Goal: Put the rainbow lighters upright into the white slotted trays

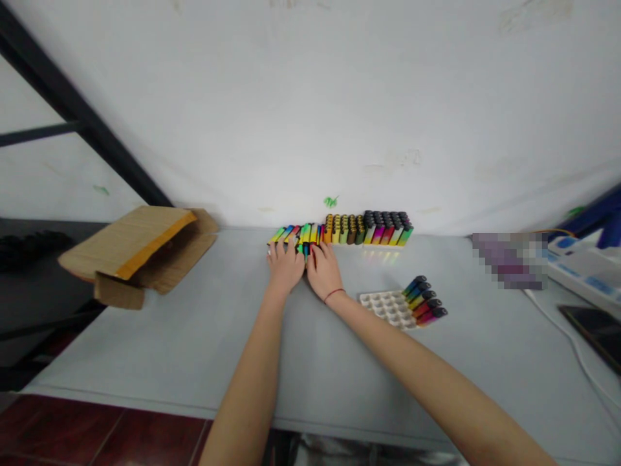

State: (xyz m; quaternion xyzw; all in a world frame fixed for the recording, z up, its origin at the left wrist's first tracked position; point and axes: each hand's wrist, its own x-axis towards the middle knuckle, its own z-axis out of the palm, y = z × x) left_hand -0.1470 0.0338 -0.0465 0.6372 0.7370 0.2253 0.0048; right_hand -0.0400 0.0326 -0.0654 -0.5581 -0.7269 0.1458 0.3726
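Both hands reach to a pile of colourful lighters [306, 232] lying near the wall. My left hand [285, 264] rests on the pile's left part with its fingers spread. Beside it, my right hand [324, 268], with a thin red cord at the wrist, touches the lighters at the pile's front right; its fingertips are bent over small pieces, and what they grip is too small to make out. Just right of the pile stand yellow and dark lighters [344, 230] in rows, then a block of black-topped lighters [388, 228].
A white tray [385, 307] with a row of lighters [427, 301] along its right side lies nearer, right of centre. An open cardboard box [140, 249] sits at left. At right are a power strip [589, 272], a cable and a phone [594, 330].
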